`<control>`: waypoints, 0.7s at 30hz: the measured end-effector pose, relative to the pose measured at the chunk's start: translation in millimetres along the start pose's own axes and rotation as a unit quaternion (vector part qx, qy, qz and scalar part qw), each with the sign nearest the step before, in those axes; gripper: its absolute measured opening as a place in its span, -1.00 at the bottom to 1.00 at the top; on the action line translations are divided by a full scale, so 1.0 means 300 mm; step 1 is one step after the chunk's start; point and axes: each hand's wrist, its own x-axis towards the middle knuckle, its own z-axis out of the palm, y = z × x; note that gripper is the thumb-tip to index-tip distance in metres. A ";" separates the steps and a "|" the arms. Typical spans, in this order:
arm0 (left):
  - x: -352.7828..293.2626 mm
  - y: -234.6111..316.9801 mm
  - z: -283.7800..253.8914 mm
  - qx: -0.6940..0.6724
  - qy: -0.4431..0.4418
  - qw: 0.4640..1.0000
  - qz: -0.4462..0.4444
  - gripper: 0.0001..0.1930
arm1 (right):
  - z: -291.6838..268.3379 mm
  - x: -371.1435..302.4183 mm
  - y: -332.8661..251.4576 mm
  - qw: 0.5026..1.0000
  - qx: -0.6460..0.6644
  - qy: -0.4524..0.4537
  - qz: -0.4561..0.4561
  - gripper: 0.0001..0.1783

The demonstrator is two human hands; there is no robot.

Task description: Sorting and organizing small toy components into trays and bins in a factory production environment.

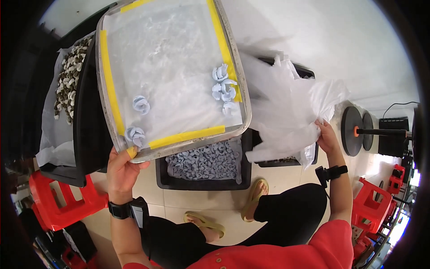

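My left hand (123, 172) grips the near left corner of a metal tray (190, 149), which is lined with a whitish sheet (165, 80) fixed by yellow tape (188, 136). On the sheet lie several small pale-blue curled pieces (141, 105), some at the left and some at the right edge. In my right hand (328, 137) is the gathered edge of a translucent white plastic sheet (286, 107). It hangs over a black bin at the right and hides most of it. Below the tray, a black bin (204, 184) holds many more pale-blue curled pieces (204, 161).
A tilted black bin (85, 134) at the left holds dark and white pieces (71, 78) on a plastic liner. Red stools (67, 201) stand at the left and right. Barbell plates (352, 131) lie by the white wall on the right. My feet in sandals (204, 223) are on the tiled floor.
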 end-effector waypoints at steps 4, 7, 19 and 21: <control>-0.012 0.001 -0.005 0.003 0.004 1.000 -0.009 -0.66 | 0.111 -0.025 -0.056 0.999 -0.015 -0.033 0.022 -0.61; -0.014 0.001 -0.003 0.009 0.027 1.000 0.000 -0.66 | -0.009 -0.048 -0.067 0.993 0.083 -0.079 -0.033 -0.56; 0.024 -0.013 -0.008 -0.005 0.014 1.000 -0.005 -0.67 | -0.376 -0.135 0.194 0.964 0.174 0.167 -0.116 -0.56; 0.022 -0.019 -0.008 0.000 0.024 1.000 -0.006 -0.66 | -0.349 -0.161 0.285 0.966 0.137 0.214 -0.046 -0.57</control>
